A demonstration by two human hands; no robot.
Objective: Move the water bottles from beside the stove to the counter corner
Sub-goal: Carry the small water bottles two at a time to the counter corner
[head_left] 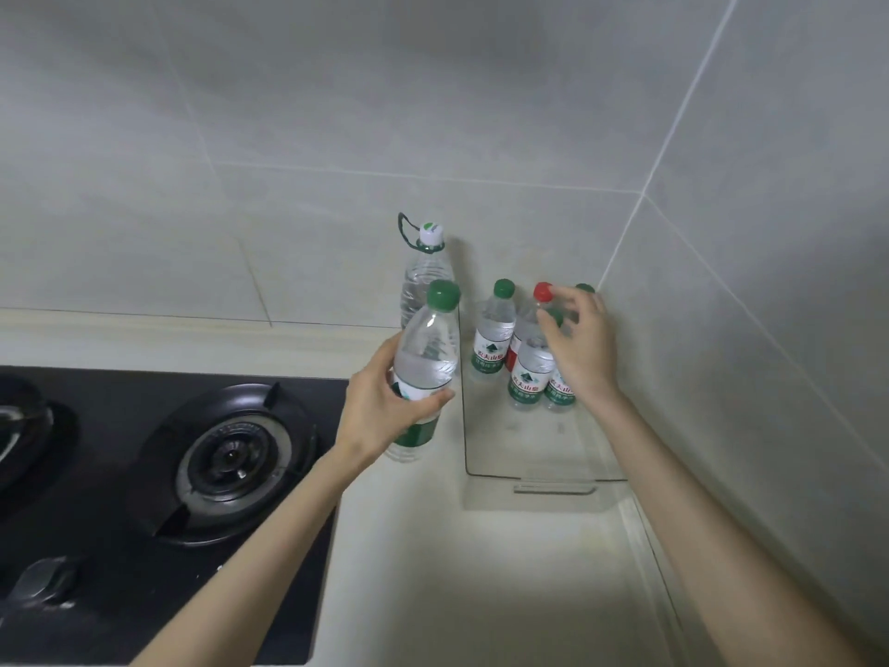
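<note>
Cream counter (481,594) is filling the foreground at 6 o'clock, with a black gas hob (120,474) lying at 9 o'clock, its burner (231,462) and a knob (38,580) showing. Two bare forearms are extending in from the bottom edge.

A person's left hand (380,406) is gripping a water bottle (425,358) round its labelled middle, fingers and thumb wrapped firmly about it. The bottle is sitting over the strip of counter between the hob and a clear tray (529,445), just off the tray's left wall. Its long axis is tilting, the green cap (443,295) pointing to about 1 o'clock and the base to 7 o'clock.

The right hand (582,349) is hovering at 2 o'clock over bottles standing upright in the tray's far end, in the counter corner. Its fingers are curving over one bottle's top; whether they are clamping it cannot be told. Two front bottles (528,373) are standing side by side under that hand, a green-capped bottle (491,339) is standing at their 10 o'clock, and a red-capped bottle (542,292) is rising behind them.

A tall bottle (418,272) with a white cap and carrying loop is standing upright outside the tray at 12 o'clock, directly behind the held bottle, against the tiled wall (336,137).
</note>
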